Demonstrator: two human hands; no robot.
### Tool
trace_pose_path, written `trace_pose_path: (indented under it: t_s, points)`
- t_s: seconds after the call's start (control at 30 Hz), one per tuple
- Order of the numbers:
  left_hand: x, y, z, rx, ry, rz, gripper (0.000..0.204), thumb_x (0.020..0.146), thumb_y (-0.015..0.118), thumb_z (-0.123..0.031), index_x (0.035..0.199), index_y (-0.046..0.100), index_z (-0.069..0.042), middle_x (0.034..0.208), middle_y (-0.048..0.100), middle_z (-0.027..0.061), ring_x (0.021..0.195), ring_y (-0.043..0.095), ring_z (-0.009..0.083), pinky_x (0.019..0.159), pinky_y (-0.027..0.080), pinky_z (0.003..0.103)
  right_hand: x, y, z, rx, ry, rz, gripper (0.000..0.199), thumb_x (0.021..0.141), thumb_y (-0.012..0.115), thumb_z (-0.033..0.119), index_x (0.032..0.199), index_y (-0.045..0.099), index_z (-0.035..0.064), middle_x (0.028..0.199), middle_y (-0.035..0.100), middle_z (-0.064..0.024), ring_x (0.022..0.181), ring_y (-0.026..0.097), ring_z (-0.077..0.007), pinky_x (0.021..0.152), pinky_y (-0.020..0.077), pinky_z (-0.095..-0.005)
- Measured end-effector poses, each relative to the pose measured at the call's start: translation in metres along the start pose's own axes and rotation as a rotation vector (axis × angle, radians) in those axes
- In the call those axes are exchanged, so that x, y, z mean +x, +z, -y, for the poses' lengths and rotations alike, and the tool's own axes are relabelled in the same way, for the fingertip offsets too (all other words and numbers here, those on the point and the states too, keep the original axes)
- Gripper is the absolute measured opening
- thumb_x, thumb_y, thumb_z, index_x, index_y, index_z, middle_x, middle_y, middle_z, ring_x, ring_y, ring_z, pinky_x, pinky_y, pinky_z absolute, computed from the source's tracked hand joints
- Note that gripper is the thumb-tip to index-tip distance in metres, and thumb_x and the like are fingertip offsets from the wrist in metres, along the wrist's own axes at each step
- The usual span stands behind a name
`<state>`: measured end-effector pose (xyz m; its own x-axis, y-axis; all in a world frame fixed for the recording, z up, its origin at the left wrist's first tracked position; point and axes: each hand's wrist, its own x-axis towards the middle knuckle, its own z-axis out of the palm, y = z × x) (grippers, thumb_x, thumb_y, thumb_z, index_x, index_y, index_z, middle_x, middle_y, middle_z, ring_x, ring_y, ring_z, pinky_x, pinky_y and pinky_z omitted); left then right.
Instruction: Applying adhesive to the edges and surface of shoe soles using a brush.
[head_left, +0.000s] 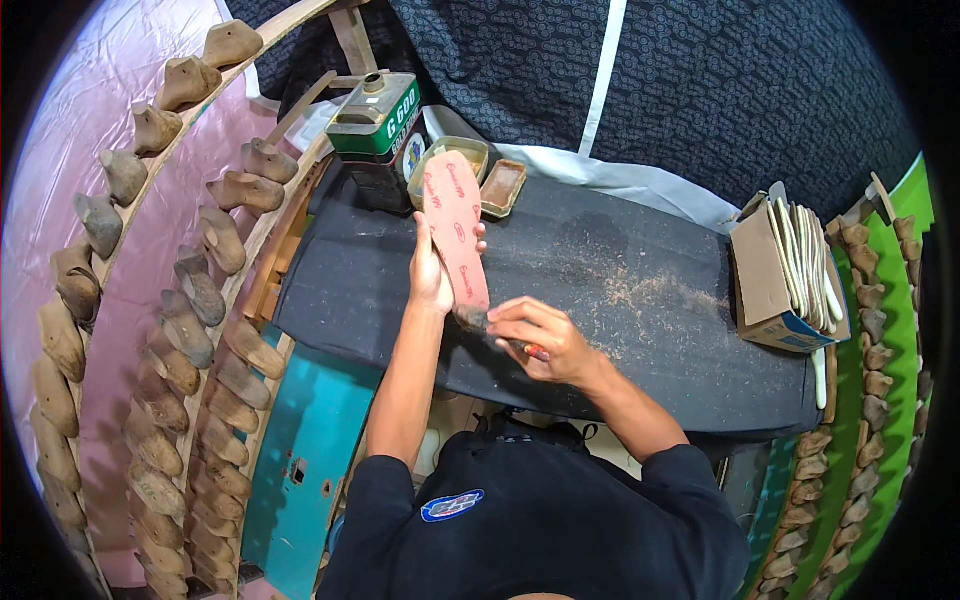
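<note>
Along the far left, wooden shoe forms sit in rows on slanted racks, toes outward, so any one can be pulled off without disturbing its neighbours. A green metal can stands at the far left corner of the worktop, with two shallow trays just beside it, all kept at the back edge and out of the way of the arms.

The left hand is wrapped around the edge of a pinkish-red insole, fingers closed on it, holding it up off the dark cloth with the toe end pointing away and the heel end down near the body. Tilted like that, its near end faces the other hand. The right hand is curled shut around a small tool with a red handle, its dark working tip touching the insole's heel end; it looks like a brush, though the tip is too small for me to be sure.

Fine sawdust is scattered on the cloth to the right of the hands. At the far right edge an open cardboard box holds a stack of pale insoles standing on edge, within reach of the right arm. Beyond it, more shoe forms line a green rack.
</note>
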<state>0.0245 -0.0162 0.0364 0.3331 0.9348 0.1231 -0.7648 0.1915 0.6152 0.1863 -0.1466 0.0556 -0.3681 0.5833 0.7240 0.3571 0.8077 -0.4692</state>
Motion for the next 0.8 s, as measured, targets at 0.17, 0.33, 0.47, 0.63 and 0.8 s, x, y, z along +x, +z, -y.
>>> trace_pose_path:
  t_s: [0.17, 0.33, 0.47, 0.63, 0.8]
  points:
    - [0.002, -0.005, -0.018, -0.103, 0.018, 0.035, 0.074, 0.099, 0.031, -0.065, 0.139, 0.042, -0.003, 0.114, 0.061, 0.0138, 0.093, 0.062, 0.0237, 0.076, 0.054, 0.036, -0.018, -0.01, -0.021, 0.138, 0.145, 0.211, 0.021, 0.078, 0.07, -0.004, 0.098, 0.067, 0.001, 0.097, 0.066, -0.0125, 0.085, 0.065, -0.0278, 0.073, 0.0553, -0.0372]
    - [-0.007, -0.023, -0.023, -0.034, 0.066, -0.04, 0.078, 0.098, 0.027, -0.067, 0.137, 0.047, -0.002, 0.117, 0.063, 0.014, 0.095, 0.066, 0.0249, 0.077, 0.056, 0.037, -0.002, -0.04, -0.048, 0.099, 0.396, -0.079, 0.013, 0.085, 0.068, 0.003, 0.097, 0.07, 0.0005, 0.094, 0.068, -0.0091, 0.082, 0.065, -0.0167, 0.069, 0.0521, -0.0286]
    - [-0.013, -0.029, -0.014, -0.04, 0.049, -0.104, 0.076, 0.099, 0.027, -0.065, 0.137, 0.046, -0.002, 0.119, 0.062, 0.014, 0.098, 0.066, 0.026, 0.079, 0.056, 0.038, 0.027, -0.035, -0.073, 0.059, 0.408, -0.252, 0.013, 0.087, 0.066, 0.002, 0.099, 0.07, -0.0001, 0.095, 0.067, -0.01, 0.083, 0.064, -0.0142, 0.07, 0.0506, -0.0258]
    - [-0.018, -0.039, -0.004, -0.091, -0.006, -0.091, 0.074, 0.1, 0.029, -0.063, 0.139, 0.045, -0.002, 0.12, 0.062, 0.0144, 0.1, 0.065, 0.0274, 0.083, 0.055, 0.039, 0.053, -0.028, -0.145, -0.109, 0.425, -0.427, 0.017, 0.088, 0.065, 0.002, 0.103, 0.07, 0.0004, 0.107, 0.066, -0.0112, 0.098, 0.065, -0.0216, 0.076, 0.0527, -0.0286]
    - [-0.03, -0.047, 0.009, -0.067, -0.053, -0.132, 0.074, 0.1, 0.029, -0.062, 0.139, 0.045, -0.001, 0.119, 0.062, 0.0153, 0.099, 0.065, 0.0283, 0.084, 0.055, 0.039, 0.061, -0.017, -0.216, -0.294, 0.306, -0.366, 0.024, 0.085, 0.065, 0.003, 0.108, 0.069, 0.0007, 0.119, 0.065, -0.0151, 0.107, 0.065, -0.0301, 0.085, 0.0537, -0.0344]
